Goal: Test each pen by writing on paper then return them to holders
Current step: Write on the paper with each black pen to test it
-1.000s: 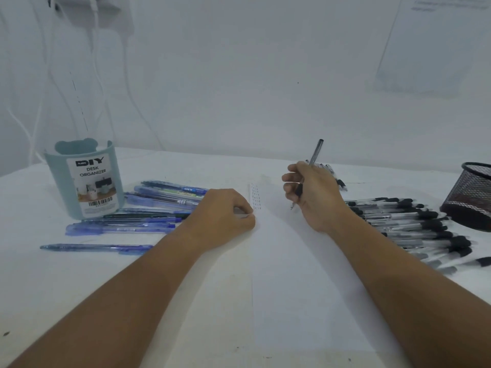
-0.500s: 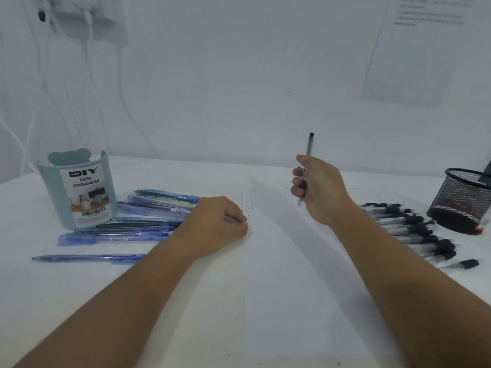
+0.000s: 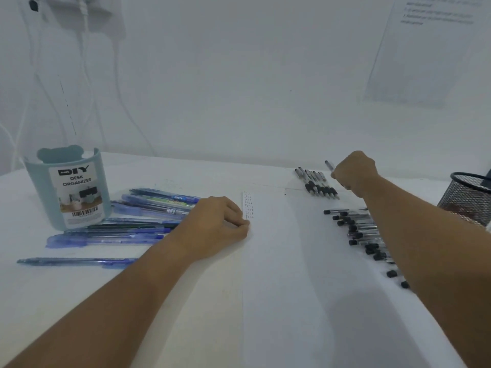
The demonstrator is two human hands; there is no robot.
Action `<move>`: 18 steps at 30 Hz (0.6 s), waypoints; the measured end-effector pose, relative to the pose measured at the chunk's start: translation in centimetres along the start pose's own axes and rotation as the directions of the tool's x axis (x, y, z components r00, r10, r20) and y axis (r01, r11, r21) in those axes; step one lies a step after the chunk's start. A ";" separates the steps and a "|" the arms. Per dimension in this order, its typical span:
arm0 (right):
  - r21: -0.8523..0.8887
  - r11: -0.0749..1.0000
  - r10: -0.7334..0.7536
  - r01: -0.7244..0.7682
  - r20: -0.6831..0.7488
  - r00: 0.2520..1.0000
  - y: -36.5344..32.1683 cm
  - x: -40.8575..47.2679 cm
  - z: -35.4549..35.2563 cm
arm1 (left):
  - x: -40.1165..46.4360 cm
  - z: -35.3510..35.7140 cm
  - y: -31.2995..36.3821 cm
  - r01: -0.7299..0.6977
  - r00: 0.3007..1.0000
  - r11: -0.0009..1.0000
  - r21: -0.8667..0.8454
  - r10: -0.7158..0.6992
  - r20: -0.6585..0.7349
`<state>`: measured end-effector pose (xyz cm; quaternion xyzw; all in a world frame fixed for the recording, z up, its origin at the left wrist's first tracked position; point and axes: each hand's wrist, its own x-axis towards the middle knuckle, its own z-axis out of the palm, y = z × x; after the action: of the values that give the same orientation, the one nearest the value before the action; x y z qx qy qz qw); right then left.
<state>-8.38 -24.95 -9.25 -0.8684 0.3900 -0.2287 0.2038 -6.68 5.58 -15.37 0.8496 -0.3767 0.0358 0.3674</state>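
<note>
White paper (image 3: pixel 292 261) lies flat on the table (image 3: pixel 66 301), a short column of "Test" marks near its top-left edge. Left hand (image 3: pixel 212 224) rests on that edge, fingers loosely curled with the tips pressing the sheet, holding nothing. Right hand (image 3: pixel 354 173) is out past the far right corner of the paper, fingers clamped on a black-grip pen (image 3: pixel 329 164), only the end poking out of the fist. It's just beside a neat row of tested-looking pens (image 3: pixel 316 183); a bigger pile of black pens (image 3: pixel 358 229) lies along the right edge, near the mesh holder (image 3: pixel 467 197). Blue pens (image 3: pixel 138 221) sit beside the teal organizer (image 3: pixel 69 187).

Likely step: setting this pen down with the row. Do it well: lay it parallel, tip the same way, touching the last one, don't knock the row. Left hand should pin the paper flat.
</note>
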 end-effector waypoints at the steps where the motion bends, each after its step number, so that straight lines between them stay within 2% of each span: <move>1: -0.021 1.000 0.002 -0.002 0.001 1.000 0.1 0.2 0.4 | 0.0 0.0 0.0 -0.003 1.000 1.000 0.000 0.003 0.003; 18: -0.168 0.986 0.028 -0.017 0.061 0.998 1.7 0.9 2.3 | 0.0 -0.2 1.1 -0.009 0.997 0.998 0.057 0.013 -0.080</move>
<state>-7.51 -26.29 -11.79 -0.8848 0.4109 -0.1653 0.1448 -7.36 5.23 -14.60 0.8554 -0.3652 0.0824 0.3579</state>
